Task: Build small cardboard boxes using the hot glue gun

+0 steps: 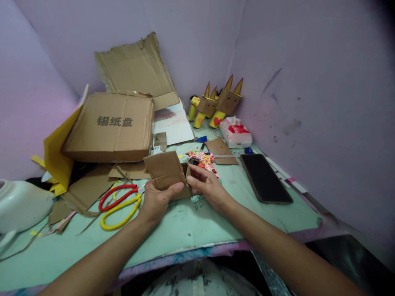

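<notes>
Both hands hold a small folded cardboard box (pixel 168 169) above the front middle of the green-covered table. Its left side is gripped by my left hand (pixel 158 199), the thumb lying across the front face. My right hand (pixel 207 185) pinches the box's right edge between thumb and fingers. A wide flap stands up at the upper left, and a dark gap shows near the right edge. Scissors with one red and one yellow handle (pixel 121 225) lie just left of my left hand, their blades mostly hidden.
A large cardboard box (pixel 112 127) and flattened cardboard (pixel 135 68) stand at the back left. Cardboard figures (pixel 226 102) and a tissue pack (pixel 236 132) are behind. A phone (pixel 265 179) lies right, a white pot (pixel 21 205) far left, cardboard scraps (pixel 89 187) between.
</notes>
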A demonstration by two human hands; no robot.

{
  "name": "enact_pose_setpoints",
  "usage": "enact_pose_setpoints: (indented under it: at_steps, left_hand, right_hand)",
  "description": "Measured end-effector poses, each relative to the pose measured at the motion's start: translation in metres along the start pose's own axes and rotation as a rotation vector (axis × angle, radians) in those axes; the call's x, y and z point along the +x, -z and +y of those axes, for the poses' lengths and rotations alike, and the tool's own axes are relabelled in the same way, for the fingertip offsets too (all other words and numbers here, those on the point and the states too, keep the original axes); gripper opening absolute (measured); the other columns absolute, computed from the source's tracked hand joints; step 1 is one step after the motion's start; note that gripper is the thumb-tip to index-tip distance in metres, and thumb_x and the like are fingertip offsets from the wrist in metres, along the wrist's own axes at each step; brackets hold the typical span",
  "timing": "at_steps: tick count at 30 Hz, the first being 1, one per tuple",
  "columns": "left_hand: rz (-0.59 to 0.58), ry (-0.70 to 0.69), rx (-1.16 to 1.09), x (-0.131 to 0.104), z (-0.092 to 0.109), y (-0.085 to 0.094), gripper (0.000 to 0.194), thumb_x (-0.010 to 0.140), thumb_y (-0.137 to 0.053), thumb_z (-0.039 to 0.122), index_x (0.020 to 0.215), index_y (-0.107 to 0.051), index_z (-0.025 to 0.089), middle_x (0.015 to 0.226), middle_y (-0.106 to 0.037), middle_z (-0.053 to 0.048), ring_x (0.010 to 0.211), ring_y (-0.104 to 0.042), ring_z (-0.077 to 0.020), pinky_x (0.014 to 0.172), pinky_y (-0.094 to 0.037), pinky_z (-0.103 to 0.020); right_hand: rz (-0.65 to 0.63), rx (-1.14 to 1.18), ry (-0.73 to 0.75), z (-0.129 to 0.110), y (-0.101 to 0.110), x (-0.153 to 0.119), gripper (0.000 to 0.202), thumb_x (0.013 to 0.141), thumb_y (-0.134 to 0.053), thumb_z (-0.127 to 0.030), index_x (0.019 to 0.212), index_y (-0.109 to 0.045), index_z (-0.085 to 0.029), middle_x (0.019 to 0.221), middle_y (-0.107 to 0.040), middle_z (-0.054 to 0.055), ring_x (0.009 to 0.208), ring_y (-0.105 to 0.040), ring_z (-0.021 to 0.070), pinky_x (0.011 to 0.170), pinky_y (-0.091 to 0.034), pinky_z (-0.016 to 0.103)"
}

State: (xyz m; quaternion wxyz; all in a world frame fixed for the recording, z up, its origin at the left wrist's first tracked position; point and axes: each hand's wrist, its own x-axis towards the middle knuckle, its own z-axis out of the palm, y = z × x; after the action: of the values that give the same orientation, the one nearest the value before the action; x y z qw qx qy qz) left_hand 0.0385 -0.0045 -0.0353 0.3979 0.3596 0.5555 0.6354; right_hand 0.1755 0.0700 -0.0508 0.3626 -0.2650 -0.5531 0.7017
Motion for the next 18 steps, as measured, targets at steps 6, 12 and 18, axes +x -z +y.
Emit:
enact_pose_setpoints:
  at_steps: [6, 12, 18]
  left_hand:
    - [0.004, 0.013, -0.004, -0.001, 0.003, 0.001, 0.031, 0.054, -0.082, 0.025, 0.084, -0.076, 0.015, 0.082, -0.077, -0.005, 0.073, -0.07, -0.0206, 0.068, -0.056, -0.026]
    - [-0.042, 0.059, -0.057, -0.002, 0.005, 0.001, 0.028, 0.055, -0.081, 0.024, 0.08, -0.076, 0.015, 0.079, -0.077, -0.005, 0.072, -0.07, -0.0206, 0.067, -0.056, -0.026]
    - [-0.067, 0.055, -0.092, -0.003, 0.011, -0.001, 0.032, 0.053, -0.081, 0.026, 0.082, -0.076, 0.014, 0.081, -0.077, -0.006, 0.074, -0.07, -0.0225, 0.07, -0.057, -0.029]
  right_hand:
    - [0.017, 0.014, 0.001, 0.0, 0.0, 0.0, 0.058, 0.066, -0.075, -0.045, 0.118, -0.064, -0.023, 0.12, -0.066, 0.008, 0.115, -0.057, 0.0308, 0.089, -0.05, 0.045]
    - [-0.006, 0.017, 0.021, 0.003, 0.0, 0.003, 0.057, 0.068, -0.075, -0.047, 0.118, -0.063, -0.023, 0.121, -0.066, 0.009, 0.116, -0.058, 0.0311, 0.099, -0.043, 0.05]
    - [0.003, 0.033, 0.006, 0.003, 0.0, 0.002, 0.06, 0.065, -0.077, -0.048, 0.117, -0.064, -0.023, 0.121, -0.066, 0.009, 0.117, -0.057, 0.0309, 0.099, -0.043, 0.05]
